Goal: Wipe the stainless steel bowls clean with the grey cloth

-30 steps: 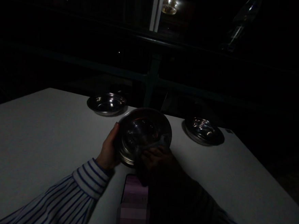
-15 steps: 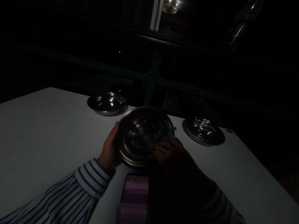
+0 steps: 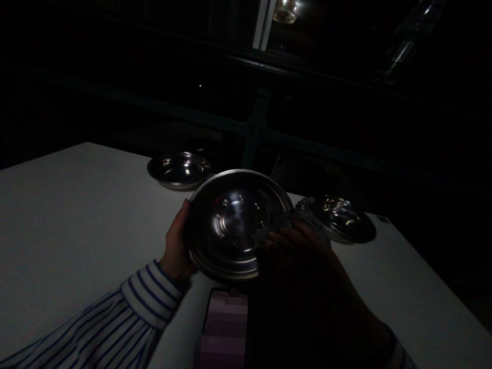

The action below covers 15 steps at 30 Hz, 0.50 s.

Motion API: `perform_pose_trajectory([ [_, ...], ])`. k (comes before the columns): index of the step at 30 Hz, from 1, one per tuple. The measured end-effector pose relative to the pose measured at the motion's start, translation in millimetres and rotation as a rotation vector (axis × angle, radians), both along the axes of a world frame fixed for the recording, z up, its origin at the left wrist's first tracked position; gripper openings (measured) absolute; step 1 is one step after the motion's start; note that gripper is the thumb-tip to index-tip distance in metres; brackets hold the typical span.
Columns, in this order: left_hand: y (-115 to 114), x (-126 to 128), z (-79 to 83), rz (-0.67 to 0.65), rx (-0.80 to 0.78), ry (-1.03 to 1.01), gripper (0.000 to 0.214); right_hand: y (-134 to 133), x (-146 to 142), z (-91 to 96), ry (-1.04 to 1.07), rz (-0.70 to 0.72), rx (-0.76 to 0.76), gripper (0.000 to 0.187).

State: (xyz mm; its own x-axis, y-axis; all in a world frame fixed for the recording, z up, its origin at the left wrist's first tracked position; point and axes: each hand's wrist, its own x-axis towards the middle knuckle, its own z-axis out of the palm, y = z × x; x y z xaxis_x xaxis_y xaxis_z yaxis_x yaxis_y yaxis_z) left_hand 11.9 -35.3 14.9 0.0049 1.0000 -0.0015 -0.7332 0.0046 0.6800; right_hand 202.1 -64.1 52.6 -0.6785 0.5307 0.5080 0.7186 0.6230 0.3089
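Note:
A shiny steel bowl [image 3: 231, 217] is held tilted above the table, its inside facing me. My left hand [image 3: 178, 247] grips its left rim, thumb at the edge and the other fingers hidden behind. In my right hand [image 3: 296, 250] is a dark checked cloth [image 3: 311, 217], bunched under the fingers at the bowl's right side. That hand lies in deep shadow, so its fingers show only in part. Below the bowl, a phone [image 3: 226, 318] with a pinkish screen lies partly covered by shadow.
On the white table [image 3: 79, 212], another steel bowl [image 3: 179, 171] stands at the back left. Further steel bowls [image 3: 344, 219], apparently stacked, stand at the back right. Dark railings [image 3: 257, 118] run beyond the table edge, and the surroundings are very dark.
My right hand has shifted right with the cloth, of which more now shows. The bowl has tipped so that more of its inside faces me. My left hand keeps its grip.

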Motion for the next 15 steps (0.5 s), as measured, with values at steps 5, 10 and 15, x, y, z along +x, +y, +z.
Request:
perform_pose_trajectory([
  [5, -1.5, 2.7, -1.2, -0.022, -0.024, -0.001, 0.043, 3.0, -4.5, -23.3, -0.042, -0.031, -0.078, 0.019],
  [10, -3.8, 9.9, 0.8, -0.092, -0.017, -0.011, 0.048, 3.7, -31.1, -55.9, 0.072, 0.18, -0.283, 0.033],
  [15, -2.9, 8.9, -0.1, -0.111, -0.099, 0.033, 0.043, 8.0, -37.1, -72.7, 0.083, 0.293, -0.301, 0.05],
])
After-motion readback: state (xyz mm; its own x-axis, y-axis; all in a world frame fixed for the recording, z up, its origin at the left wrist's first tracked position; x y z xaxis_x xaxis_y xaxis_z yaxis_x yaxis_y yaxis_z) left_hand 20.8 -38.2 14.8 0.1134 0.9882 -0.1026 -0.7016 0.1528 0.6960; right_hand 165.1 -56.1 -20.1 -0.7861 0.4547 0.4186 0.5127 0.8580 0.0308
